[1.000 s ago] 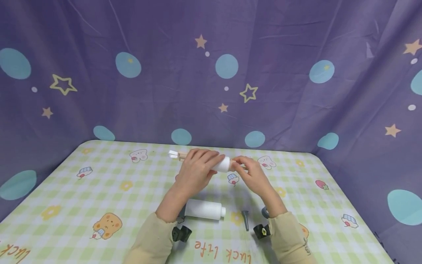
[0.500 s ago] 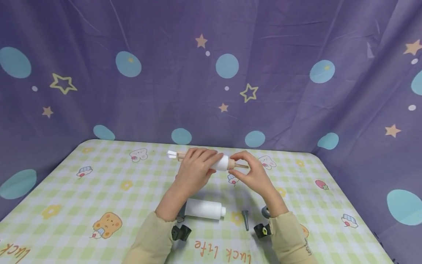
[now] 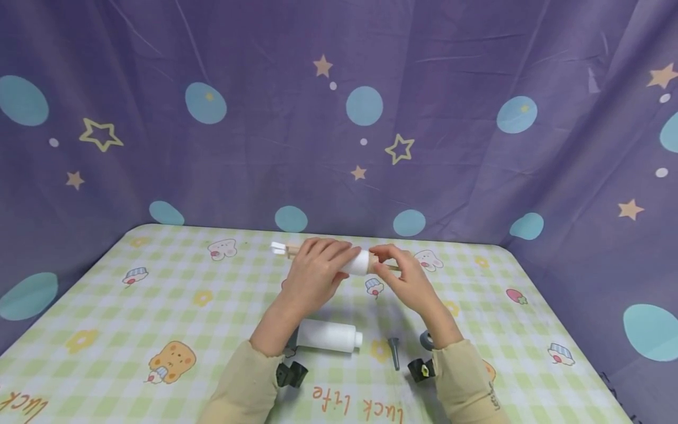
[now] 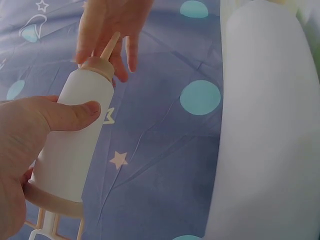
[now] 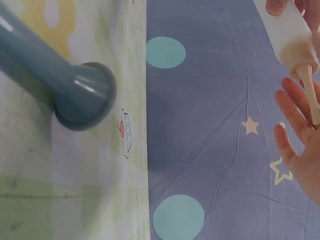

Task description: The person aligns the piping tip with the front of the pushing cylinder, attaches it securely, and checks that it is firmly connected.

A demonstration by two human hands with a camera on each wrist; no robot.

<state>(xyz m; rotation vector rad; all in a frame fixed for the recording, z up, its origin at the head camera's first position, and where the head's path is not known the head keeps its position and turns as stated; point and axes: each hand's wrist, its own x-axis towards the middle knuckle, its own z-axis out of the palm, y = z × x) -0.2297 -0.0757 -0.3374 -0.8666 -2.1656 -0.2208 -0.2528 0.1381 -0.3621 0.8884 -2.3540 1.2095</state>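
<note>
My left hand [image 3: 318,271] grips the white barrel of a syringe-like dispenser [image 4: 75,145], held above the table. Its beige screw cap [image 4: 100,67] ends in a long thin nozzle [image 4: 111,46] that points right in the head view. At the opposite end, a beige frame surrounds a white plunger [image 3: 278,248]. Thumb and forefinger of my right hand [image 3: 405,280] pinch the cap in the head view, with the nozzle passing between them. The other fingers [image 5: 289,102] stand apart from the cap in the right wrist view. Part of the barrel is hidden under my left hand.
A second white cylinder [image 3: 328,337] with a dark grey end lies nearer me on the checked tablecloth [image 3: 222,347]. Right of it are a grey nozzle [image 3: 395,354] and a grey ring [image 3: 426,340] partly behind my right forearm. A purple curtain [image 3: 254,153] hangs behind.
My right fingers have shifted around the cap: they covered it, drew back showing the nozzle, and now cover more of it again. My left hand and the barrel stay nearly still.
</note>
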